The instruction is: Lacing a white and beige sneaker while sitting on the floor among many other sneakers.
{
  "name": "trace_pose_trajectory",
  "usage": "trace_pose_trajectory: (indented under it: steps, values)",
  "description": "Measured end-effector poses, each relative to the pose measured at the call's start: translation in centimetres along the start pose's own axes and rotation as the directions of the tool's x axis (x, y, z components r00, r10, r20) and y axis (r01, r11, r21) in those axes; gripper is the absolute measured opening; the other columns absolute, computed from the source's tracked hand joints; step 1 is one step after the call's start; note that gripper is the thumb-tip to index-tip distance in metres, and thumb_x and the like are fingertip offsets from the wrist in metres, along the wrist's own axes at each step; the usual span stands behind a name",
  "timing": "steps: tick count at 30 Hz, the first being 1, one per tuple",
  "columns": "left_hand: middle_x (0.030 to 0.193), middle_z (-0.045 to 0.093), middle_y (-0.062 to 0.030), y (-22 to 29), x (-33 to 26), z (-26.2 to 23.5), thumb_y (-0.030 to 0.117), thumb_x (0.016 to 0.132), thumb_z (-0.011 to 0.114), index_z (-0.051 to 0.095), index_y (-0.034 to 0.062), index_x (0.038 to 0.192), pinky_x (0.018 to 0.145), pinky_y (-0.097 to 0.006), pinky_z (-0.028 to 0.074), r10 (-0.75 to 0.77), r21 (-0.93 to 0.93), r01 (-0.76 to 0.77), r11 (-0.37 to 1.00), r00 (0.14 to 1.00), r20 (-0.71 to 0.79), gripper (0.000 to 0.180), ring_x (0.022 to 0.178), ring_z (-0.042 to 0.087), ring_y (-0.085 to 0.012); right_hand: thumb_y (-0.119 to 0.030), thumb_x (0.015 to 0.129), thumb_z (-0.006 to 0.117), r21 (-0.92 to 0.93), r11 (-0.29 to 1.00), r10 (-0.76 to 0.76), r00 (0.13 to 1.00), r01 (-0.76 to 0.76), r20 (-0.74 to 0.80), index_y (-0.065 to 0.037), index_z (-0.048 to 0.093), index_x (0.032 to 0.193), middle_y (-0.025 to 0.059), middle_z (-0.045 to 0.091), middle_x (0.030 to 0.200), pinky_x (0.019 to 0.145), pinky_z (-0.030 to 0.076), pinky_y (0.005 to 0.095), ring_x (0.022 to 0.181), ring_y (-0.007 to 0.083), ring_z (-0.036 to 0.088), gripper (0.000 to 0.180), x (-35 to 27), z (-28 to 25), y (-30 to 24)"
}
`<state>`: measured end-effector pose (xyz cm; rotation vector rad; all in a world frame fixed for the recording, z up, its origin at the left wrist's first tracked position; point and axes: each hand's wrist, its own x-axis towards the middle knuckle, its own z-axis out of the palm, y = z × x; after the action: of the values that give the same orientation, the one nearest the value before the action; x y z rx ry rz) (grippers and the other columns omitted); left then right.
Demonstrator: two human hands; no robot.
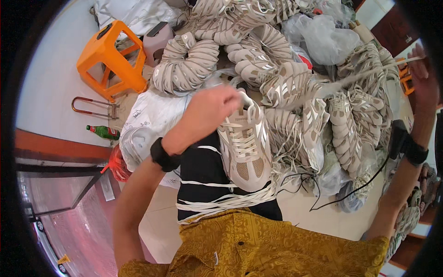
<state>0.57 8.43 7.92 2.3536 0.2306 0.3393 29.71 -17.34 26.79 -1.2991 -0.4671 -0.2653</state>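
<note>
A beige and white sneaker with pale laces rests on my lap, toe toward me. Beside its collar is my left hand, fingers curled in and slightly blurred; what they hold, if anything, is hidden. Raised at the far right, my right hand grips a pale shoelace. The lace stretches taut and blurred from near the sneaker up to that hand. Several loose laces lie across my black trousers.
Piles of similar sneakers cover the floor ahead, with clear plastic bags among them. At left stand an orange stool and a green bottle lying down. A black cable runs toward my right wrist.
</note>
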Motion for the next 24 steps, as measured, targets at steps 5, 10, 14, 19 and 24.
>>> trace_pose_trajectory:
  steps: [5,10,14,19,24]
  values:
    - [0.08,0.055,-0.0099,-4.4,-3.1,4.5,0.013,0.067,0.063,0.052,0.0074,0.098,0.071,-0.034,0.042,0.155,0.553,-0.142,0.821,0.988,0.023,0.034,0.078,0.053,-0.0256,-0.02,0.094,0.035,0.284,0.863,-0.086,0.434,-0.417,0.897,0.002,0.044,0.11,0.0031,0.044,0.082,0.048,0.03,0.0183,0.048,0.0065,0.032,0.029,4.8,-3.8,3.7]
    - [0.069,0.056,-0.0073,-4.2,-3.0,4.3,0.008,0.072,0.058,0.051,0.0032,0.099,0.06,-0.031,0.043,0.126,0.396,-0.137,0.908,0.991,0.054,0.029,0.063,0.055,-0.0219,-0.021,0.094,0.035,0.286,0.858,0.003,0.561,-0.426,0.828,0.002,0.045,0.112,0.0044,0.046,0.083,0.048,0.029,0.0207,0.05,0.007,0.031,0.031,5.8,-6.0,7.4]
    - [0.063,0.055,-0.0044,-3.8,-3.9,-0.2,0.007,0.078,0.052,0.05,0.0017,0.102,0.056,-0.031,0.043,-0.296,-0.615,0.511,0.601,0.857,0.422,0.025,0.056,0.054,-0.0191,-0.021,0.093,0.037,0.293,0.836,0.075,0.626,-0.464,0.776,0.004,0.05,0.107,0.0043,0.048,0.077,0.048,0.029,0.0208,0.05,0.0065,0.032,0.031,5.4,-7.0,9.9]
    - [0.083,0.054,-0.0104,-4.2,-7.1,-4.3,0.004,0.079,0.047,0.051,0.002,0.108,0.08,-0.038,0.041,-0.217,-0.999,0.045,0.021,0.975,0.04,0.029,0.079,0.053,-0.0201,-0.021,0.092,0.04,0.394,0.765,0.118,0.712,-0.51,0.692,0.004,0.049,0.107,0.0051,0.049,0.078,0.047,0.031,0.0212,0.051,0.0082,0.034,0.03,4.9,-7.9,12.0]
    - [0.111,0.045,-0.0096,-4.0,-9.3,-6.4,-0.002,0.076,0.05,0.04,0.0037,0.119,0.095,-0.04,0.032,-0.24,-0.947,-0.315,0.063,0.916,-0.321,0.045,0.11,0.042,-0.0225,-0.021,0.093,0.04,0.362,0.839,0.193,0.844,-0.407,0.501,0.002,0.046,0.103,0.0053,0.049,0.08,0.048,0.032,0.0208,0.051,0.0072,0.034,0.026,4.1,-8.3,13.2]
